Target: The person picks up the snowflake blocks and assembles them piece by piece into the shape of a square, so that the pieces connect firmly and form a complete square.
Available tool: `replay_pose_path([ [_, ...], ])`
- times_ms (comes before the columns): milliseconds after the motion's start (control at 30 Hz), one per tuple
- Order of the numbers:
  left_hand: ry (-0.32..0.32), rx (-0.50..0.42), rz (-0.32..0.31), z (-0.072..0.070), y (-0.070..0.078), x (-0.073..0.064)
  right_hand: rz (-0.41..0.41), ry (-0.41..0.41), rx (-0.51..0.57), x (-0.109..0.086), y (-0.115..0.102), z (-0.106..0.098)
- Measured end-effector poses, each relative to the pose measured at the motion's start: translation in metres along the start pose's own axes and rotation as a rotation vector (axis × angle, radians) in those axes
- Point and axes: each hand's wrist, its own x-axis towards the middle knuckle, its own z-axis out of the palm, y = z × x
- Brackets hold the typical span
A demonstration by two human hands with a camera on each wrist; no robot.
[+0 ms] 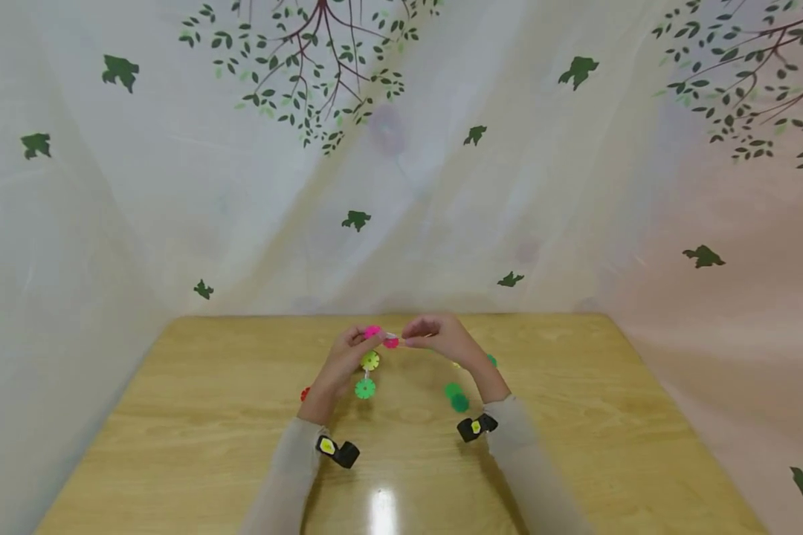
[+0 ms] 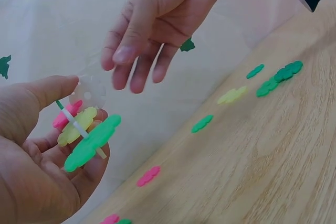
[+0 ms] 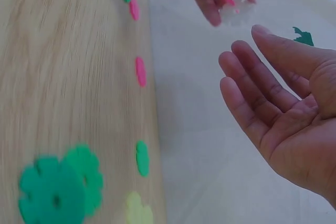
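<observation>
My left hand (image 1: 340, 362) holds up a string of flower-shaped plastic discs. On it a green disc (image 2: 94, 142), a yellow disc (image 2: 77, 127) and a pink disc (image 2: 67, 114) are spaced with short white tube pieces. A clear, whitish disc (image 2: 90, 92) sits by the left thumb tip and fingers. Below that hand in the head view hang the yellow and green discs. My right hand (image 1: 447, 340) is raised close by on the right. Both wrist views show its fingers loosely extended, apart from the string, with nothing visible in them.
Loose flower discs lie on the wooden table (image 1: 401, 446): overlapping green ones (image 1: 456, 397) below the right wrist, a red one (image 1: 305, 394) by the left wrist, and pink (image 3: 140, 72), green (image 3: 142, 158) and yellow ones (image 3: 138, 209) along the far edge. A printed curtain (image 1: 401, 245) hangs behind.
</observation>
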Motion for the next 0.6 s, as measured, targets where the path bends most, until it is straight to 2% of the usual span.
replay_pose_path([
  [133, 0.013, -0.016, 0.003, -0.002, 0.004, 0.001, 0.022, -0.070, -0.080, -0.002, 0.002, -0.014],
  [333, 0.028, -0.013, 0.015, -0.005, 0.007, 0.003, -0.019, -0.251, -0.162, -0.007, 0.009, -0.033],
  [500, 0.027, 0.004, 0.016, -0.009, 0.007, 0.002, -0.003, -0.369, -0.244, -0.022, 0.015, -0.041],
  [600, 0.009, -0.042, 0.024, -0.009, 0.006, -0.001, -0.009, -0.398, -0.310, -0.034, 0.026, -0.041],
])
